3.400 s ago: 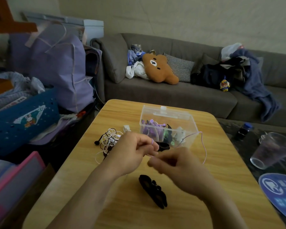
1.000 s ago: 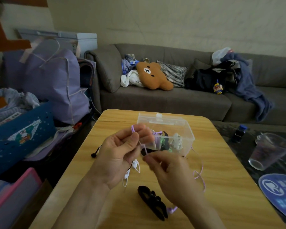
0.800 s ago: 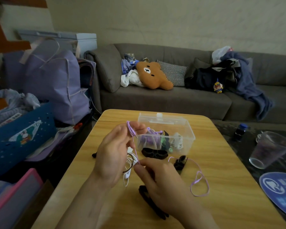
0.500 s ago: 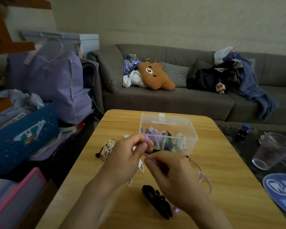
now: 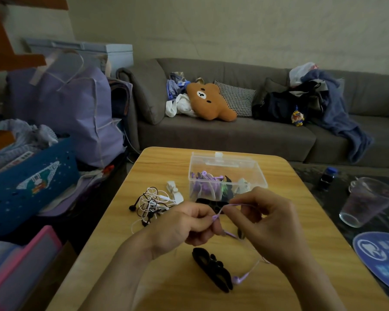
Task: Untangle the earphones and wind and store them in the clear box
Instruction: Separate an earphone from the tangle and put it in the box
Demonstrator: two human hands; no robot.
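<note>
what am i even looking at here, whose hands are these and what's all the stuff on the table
This is one picture from a camera worn on a person's head, looking forward and down, so the two hands belong to the wearer. No machine is involved. The left hand and right hand each pinch a thin purple earphone cable; one purple earbud dangles near the wooden table. On the table sit a clear box with wound earphones inside, a tangle of black and white earphones, and a black clip-like piece. A sofa stands behind.
</note>
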